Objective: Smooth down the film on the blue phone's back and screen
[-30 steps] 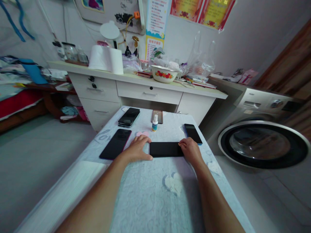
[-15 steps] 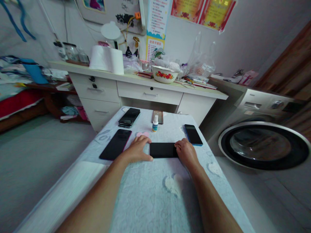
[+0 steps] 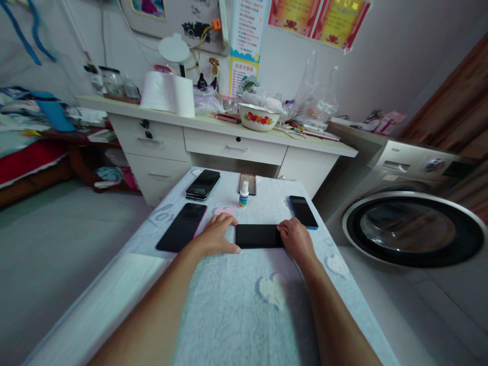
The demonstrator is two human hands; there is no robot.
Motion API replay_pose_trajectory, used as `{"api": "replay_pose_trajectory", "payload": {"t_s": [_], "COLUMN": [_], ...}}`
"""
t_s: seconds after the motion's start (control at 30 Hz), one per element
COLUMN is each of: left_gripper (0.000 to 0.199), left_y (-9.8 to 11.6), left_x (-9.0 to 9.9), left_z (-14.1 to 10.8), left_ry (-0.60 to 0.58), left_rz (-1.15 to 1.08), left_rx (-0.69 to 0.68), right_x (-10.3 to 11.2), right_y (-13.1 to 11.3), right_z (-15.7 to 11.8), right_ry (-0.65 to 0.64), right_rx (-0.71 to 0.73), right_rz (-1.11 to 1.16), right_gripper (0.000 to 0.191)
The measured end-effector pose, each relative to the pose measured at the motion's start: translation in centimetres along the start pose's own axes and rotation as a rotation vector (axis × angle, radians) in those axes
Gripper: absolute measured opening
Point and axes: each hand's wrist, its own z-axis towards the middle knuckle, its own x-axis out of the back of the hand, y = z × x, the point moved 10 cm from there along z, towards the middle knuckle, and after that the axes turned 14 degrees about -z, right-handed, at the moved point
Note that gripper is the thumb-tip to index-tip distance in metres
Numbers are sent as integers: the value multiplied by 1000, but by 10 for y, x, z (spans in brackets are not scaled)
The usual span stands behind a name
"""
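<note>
A black phone [image 3: 257, 236] lies flat and crosswise on the patterned tablecloth [image 3: 244, 310]. At its left end is my left hand [image 3: 218, 235], thumb and fingers spread around the corners. My right hand [image 3: 295, 238] is closed at the phone's right end, its fingers pressed together on something I cannot make out. Left of my left hand lies a larger dark device [image 3: 182, 227] with a pink edge. A small white spray bottle [image 3: 243, 194] stands beyond the phone, before a clear case [image 3: 247, 184]. A blue-edged phone [image 3: 303, 211] lies beyond my right hand.
Several stacked phones [image 3: 203, 184] lie at the table's far left. Behind the table is a white desk [image 3: 236, 147] with a floral bowl [image 3: 259, 118] and paper rolls [image 3: 166, 94]. A washing machine [image 3: 404, 168] with its round door open stands at the right.
My right hand has shifted slightly right along the phone, uncovering a little more of its surface. My left hand has stayed in place.
</note>
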Motion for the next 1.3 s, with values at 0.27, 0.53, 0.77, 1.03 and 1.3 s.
{"api": "replay_pose_trajectory", "payload": {"t_s": [0.27, 0.53, 0.77, 1.03, 1.3], "left_gripper": [65, 65, 65, 66, 63], "left_y": [4, 6, 2, 3, 4], "left_x": [1, 2, 2, 2, 2], "left_z": [-1, -1, -1, 0, -1], "left_ry": [-5, 6, 26, 31, 30], "left_rz": [0, -13, -13, -1, -10], "left_rx": [7, 27, 0, -20, -11], "right_x": [-1, -5, -8, -9, -9], "right_y": [8, -21, -55, -89, -77], "right_z": [2, 6, 4, 5, 6], "right_ry": [-1, -42, -77, -97, -87], "right_rx": [-122, -57, 56, 185, 138], "right_rz": [-124, -182, -229, -250, -190], "right_gripper": [23, 27, 30, 31, 31]}}
